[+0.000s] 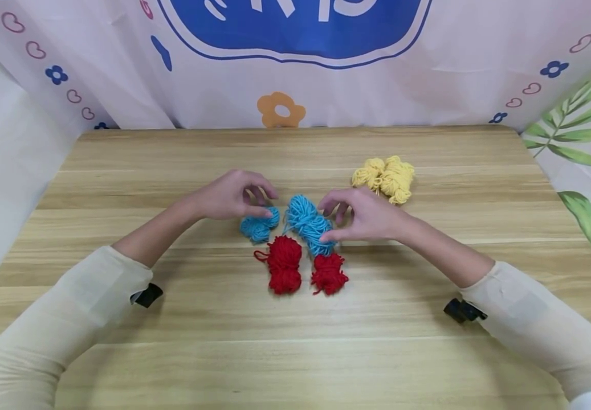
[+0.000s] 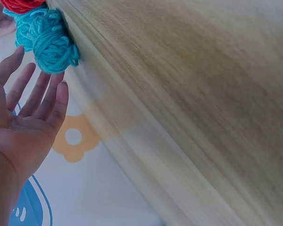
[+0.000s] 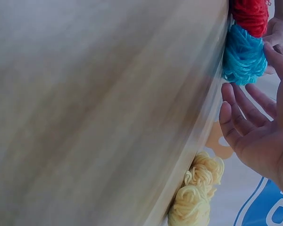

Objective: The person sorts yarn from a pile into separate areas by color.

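A small blue yarn bundle (image 1: pixel 259 226) lies on the table left of a larger blue yarn bundle (image 1: pixel 308 223). My left hand (image 1: pixel 233 195) hovers at the small one, its thumb over the bundle's upper edge; the left wrist view shows the fingers (image 2: pixel 46 101) loosely extended. Just right of the larger blue bundle is my right hand (image 1: pixel 364 215), thumb and fingertips close to its side. Whether they touch it I cannot tell. Two red yarn bundles, one bigger (image 1: pixel 284 266) and one smaller (image 1: pixel 329 274), lie on the near side of the blue ones.
Two yellow yarn bundles (image 1: pixel 390 177) lie together beyond my right hand, toward the back right. The wooden table (image 1: pixel 254 353) ends at a printed white cloth (image 1: pixel 213 97) hanging behind it. Each sleeve carries a black device (image 1: pixel 147 295) near the wrist.
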The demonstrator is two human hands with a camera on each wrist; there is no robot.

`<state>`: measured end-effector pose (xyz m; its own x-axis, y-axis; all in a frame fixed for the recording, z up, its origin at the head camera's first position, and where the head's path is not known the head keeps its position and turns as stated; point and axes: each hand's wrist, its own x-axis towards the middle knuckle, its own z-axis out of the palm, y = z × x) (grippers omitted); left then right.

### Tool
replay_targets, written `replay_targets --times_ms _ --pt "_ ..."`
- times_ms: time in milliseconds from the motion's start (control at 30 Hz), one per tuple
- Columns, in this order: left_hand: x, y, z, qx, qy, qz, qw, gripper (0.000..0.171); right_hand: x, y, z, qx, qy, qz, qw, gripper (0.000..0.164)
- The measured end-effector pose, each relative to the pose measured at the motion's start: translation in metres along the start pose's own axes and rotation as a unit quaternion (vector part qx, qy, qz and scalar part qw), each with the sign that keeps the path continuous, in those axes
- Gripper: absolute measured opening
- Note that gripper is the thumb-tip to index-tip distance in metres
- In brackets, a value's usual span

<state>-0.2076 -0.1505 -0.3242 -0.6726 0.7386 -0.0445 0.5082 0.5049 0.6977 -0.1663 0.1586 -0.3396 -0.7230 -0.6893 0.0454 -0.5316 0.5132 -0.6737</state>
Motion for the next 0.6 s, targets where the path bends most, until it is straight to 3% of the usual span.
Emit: replay_targets --times_ms 600 --pt "-0.0028 0.0018 0.0010 0.002 -0.011 -0.003 0.9999 0.032 0.0058 -0.0026 0.0079 -0.026 -0.004 0.000 1.000 0.056"
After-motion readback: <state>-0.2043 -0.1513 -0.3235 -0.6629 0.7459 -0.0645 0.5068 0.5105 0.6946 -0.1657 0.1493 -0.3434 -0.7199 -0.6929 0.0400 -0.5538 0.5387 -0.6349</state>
